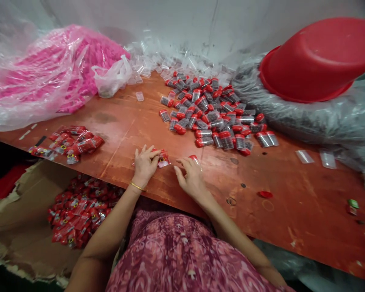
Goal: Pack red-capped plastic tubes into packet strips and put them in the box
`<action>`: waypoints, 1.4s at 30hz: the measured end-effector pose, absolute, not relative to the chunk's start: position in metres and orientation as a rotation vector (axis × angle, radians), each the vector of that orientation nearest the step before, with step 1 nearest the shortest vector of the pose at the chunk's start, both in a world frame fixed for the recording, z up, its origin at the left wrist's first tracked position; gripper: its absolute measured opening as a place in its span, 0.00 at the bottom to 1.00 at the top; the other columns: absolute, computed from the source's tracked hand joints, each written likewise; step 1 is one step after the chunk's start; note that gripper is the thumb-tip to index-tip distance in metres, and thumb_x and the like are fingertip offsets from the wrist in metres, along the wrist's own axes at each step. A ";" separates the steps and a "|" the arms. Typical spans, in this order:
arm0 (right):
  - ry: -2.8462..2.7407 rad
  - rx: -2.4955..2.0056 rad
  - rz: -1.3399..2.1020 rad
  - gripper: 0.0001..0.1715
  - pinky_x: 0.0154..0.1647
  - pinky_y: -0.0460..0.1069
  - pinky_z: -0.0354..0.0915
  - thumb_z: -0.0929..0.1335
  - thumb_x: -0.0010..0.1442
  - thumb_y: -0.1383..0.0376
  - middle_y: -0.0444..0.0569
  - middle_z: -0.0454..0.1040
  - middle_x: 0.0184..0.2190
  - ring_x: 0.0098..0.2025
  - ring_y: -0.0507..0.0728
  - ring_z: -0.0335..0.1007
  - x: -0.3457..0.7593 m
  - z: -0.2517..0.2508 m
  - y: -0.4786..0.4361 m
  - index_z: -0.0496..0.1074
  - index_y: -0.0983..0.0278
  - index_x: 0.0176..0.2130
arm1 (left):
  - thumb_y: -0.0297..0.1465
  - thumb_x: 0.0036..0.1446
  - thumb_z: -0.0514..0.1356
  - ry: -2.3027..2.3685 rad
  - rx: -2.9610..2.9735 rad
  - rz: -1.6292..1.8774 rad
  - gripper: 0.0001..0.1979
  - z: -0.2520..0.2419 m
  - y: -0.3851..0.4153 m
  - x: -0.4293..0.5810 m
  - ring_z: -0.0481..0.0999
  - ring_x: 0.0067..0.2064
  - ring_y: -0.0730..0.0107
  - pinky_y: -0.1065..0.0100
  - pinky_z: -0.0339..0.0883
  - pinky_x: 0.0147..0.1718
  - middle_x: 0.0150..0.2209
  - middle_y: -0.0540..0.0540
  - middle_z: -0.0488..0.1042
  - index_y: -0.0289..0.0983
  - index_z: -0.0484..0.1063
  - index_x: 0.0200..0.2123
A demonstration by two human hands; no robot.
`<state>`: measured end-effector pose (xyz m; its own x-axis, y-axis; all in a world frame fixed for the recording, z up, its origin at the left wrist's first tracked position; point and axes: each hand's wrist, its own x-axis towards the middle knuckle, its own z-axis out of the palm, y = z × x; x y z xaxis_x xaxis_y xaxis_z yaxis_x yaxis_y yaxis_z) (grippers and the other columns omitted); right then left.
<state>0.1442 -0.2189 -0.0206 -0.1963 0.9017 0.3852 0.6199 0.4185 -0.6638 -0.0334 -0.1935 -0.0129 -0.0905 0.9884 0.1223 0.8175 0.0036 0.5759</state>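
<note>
My left hand (144,164) rests on the red-brown table (280,190), fingers closed on a small clear packet with red contents (163,158). A little to its right, my right hand (191,175) pinches a small red-capped vial (194,157) at its fingertips. Behind the hands a heap of red-capped clear vials (214,113) spreads over the table's middle. Finished red packets (71,142) lie in a small pile at the left.
A torn cardboard box (21,231) below the table's left edge holds many red packets (77,213). A bag of pink items (48,69) sits far left. Loose clear sleeves (170,61) lie at the back. At right, a red basin (319,61) rests upside down on a plastic-covered dark heap (316,117).
</note>
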 end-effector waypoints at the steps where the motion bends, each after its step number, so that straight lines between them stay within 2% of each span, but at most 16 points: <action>1: -1.888 -1.301 0.558 0.13 0.44 0.55 0.65 0.63 0.60 0.61 0.55 0.73 0.41 0.42 0.59 0.69 0.139 -0.020 -0.215 0.70 0.63 0.43 | 0.32 0.55 0.56 1.927 1.828 0.807 0.12 -0.012 -0.193 -0.034 0.65 0.59 0.52 0.40 0.46 0.59 0.51 0.44 0.74 0.44 0.77 0.41; 5: -1.653 -1.269 0.960 0.18 0.36 0.51 0.66 0.64 0.58 0.56 0.52 0.74 0.40 0.36 0.55 0.70 0.120 -0.018 -0.202 0.68 0.62 0.46 | 0.34 0.55 0.56 1.625 1.606 1.057 0.13 -0.006 -0.196 -0.029 0.73 0.52 0.60 0.52 0.58 0.57 0.46 0.43 0.77 0.40 0.78 0.41; 8: -1.430 -1.167 1.135 0.16 0.35 0.49 0.66 0.64 0.57 0.55 0.48 0.75 0.35 0.33 0.53 0.70 0.114 -0.016 -0.198 0.69 0.62 0.41 | 0.35 0.55 0.57 1.487 1.479 1.156 0.14 -0.001 -0.201 -0.022 0.75 0.50 0.62 0.56 0.62 0.55 0.45 0.43 0.78 0.38 0.78 0.41; 11: -1.364 -1.186 1.108 0.14 0.34 0.48 0.65 0.64 0.57 0.56 0.47 0.75 0.30 0.31 0.53 0.69 0.118 -0.011 -0.199 0.71 0.63 0.35 | 0.35 0.55 0.57 1.476 1.461 1.158 0.14 0.002 -0.207 -0.016 0.75 0.49 0.61 0.57 0.64 0.54 0.46 0.43 0.77 0.38 0.77 0.42; 13: -1.385 -1.260 1.037 0.14 0.30 0.47 0.64 0.64 0.57 0.57 0.46 0.74 0.31 0.28 0.51 0.67 0.123 -0.008 -0.202 0.71 0.63 0.37 | 0.35 0.56 0.56 1.503 1.491 1.163 0.14 0.004 -0.209 -0.014 0.75 0.50 0.61 0.57 0.64 0.54 0.46 0.43 0.77 0.38 0.77 0.42; 16: -1.327 -1.348 0.932 0.19 0.27 0.46 0.63 0.68 0.53 0.56 0.48 0.73 0.36 0.26 0.50 0.65 0.128 -0.005 -0.204 0.69 0.63 0.43 | 0.35 0.57 0.55 1.558 1.529 1.167 0.14 0.006 -0.212 -0.011 0.75 0.49 0.61 0.57 0.64 0.53 0.46 0.43 0.78 0.38 0.77 0.42; 19: -1.319 -1.299 0.921 0.15 0.31 0.47 0.64 0.69 0.51 0.58 0.47 0.73 0.33 0.28 0.51 0.66 0.128 -0.004 -0.205 0.71 0.63 0.37 | 0.35 0.56 0.56 1.555 1.483 1.153 0.14 0.008 -0.214 -0.005 0.76 0.47 0.61 0.58 0.66 0.51 0.45 0.44 0.78 0.38 0.78 0.41; 21: -1.337 -1.234 0.967 0.10 0.35 0.48 0.65 0.68 0.52 0.59 0.46 0.74 0.30 0.31 0.52 0.67 0.126 -0.004 -0.205 0.72 0.63 0.33 | 0.36 0.56 0.56 1.562 1.425 1.138 0.15 0.009 -0.215 -0.002 0.76 0.47 0.61 0.59 0.67 0.50 0.46 0.43 0.78 0.38 0.77 0.42; 23: -1.305 -1.194 1.048 0.10 0.35 0.49 0.65 0.67 0.54 0.59 0.46 0.74 0.29 0.31 0.53 0.68 0.125 -0.005 -0.206 0.73 0.62 0.32 | 0.38 0.56 0.57 1.594 1.351 1.126 0.16 0.010 -0.217 -0.001 0.76 0.47 0.61 0.61 0.67 0.49 0.46 0.43 0.78 0.37 0.76 0.43; 25: -1.263 -1.190 1.122 0.11 0.34 0.49 0.65 0.66 0.55 0.58 0.46 0.74 0.28 0.30 0.53 0.68 0.126 -0.008 -0.207 0.73 0.62 0.32 | 0.41 0.56 0.56 1.592 1.256 1.090 0.17 0.010 -0.219 -0.002 0.76 0.45 0.61 0.63 0.69 0.45 0.41 0.43 0.79 0.36 0.77 0.39; 27: -1.279 -1.199 1.117 0.12 0.35 0.50 0.65 0.65 0.56 0.58 0.46 0.73 0.28 0.31 0.53 0.68 0.128 -0.011 -0.208 0.74 0.62 0.32 | 0.45 0.56 0.55 1.520 1.109 0.999 0.20 0.010 -0.221 -0.003 0.77 0.39 0.63 0.67 0.71 0.36 0.32 0.45 0.79 0.35 0.77 0.31; 29: -1.321 -1.218 1.035 0.11 0.39 0.51 0.65 0.66 0.55 0.58 0.47 0.72 0.31 0.35 0.54 0.67 0.132 -0.014 -0.208 0.76 0.61 0.32 | 0.48 0.53 0.56 1.413 0.937 0.914 0.22 0.009 -0.222 -0.001 0.76 0.33 0.66 0.71 0.69 0.27 0.26 0.46 0.77 0.35 0.75 0.26; 32: -1.339 -1.245 0.956 0.11 0.41 0.51 0.64 0.67 0.54 0.59 0.48 0.70 0.32 0.38 0.55 0.66 0.137 -0.015 -0.208 0.77 0.60 0.32 | 0.47 0.46 0.63 1.342 0.718 0.947 0.19 0.009 -0.224 0.005 0.76 0.29 0.71 0.77 0.64 0.22 0.28 0.48 0.77 0.36 0.75 0.32; 35: -1.330 -1.238 1.052 0.13 0.37 0.50 0.63 0.65 0.56 0.58 0.45 0.71 0.27 0.32 0.54 0.65 0.141 -0.013 -0.210 0.75 0.61 0.30 | 0.47 0.43 0.65 1.385 0.547 1.053 0.23 0.010 -0.226 0.008 0.77 0.30 0.73 0.78 0.64 0.21 0.33 0.48 0.78 0.39 0.72 0.39; 39: -1.337 -1.252 1.069 0.15 0.31 0.49 0.61 0.62 0.58 0.56 0.43 0.69 0.23 0.26 0.53 0.63 0.139 -0.015 -0.216 0.71 0.62 0.28 | 0.53 0.40 0.63 1.292 0.485 0.952 0.26 0.011 -0.232 0.009 0.76 0.29 0.70 0.76 0.66 0.21 0.29 0.45 0.77 0.35 0.73 0.31; 42: -1.425 -1.271 0.995 0.15 0.29 0.48 0.60 0.60 0.59 0.56 0.43 0.67 0.22 0.25 0.52 0.61 0.135 -0.021 -0.221 0.67 0.61 0.27 | 0.49 0.36 0.68 1.240 0.497 1.037 0.24 0.012 -0.236 0.014 0.75 0.29 0.73 0.75 0.68 0.24 0.30 0.47 0.77 0.35 0.74 0.31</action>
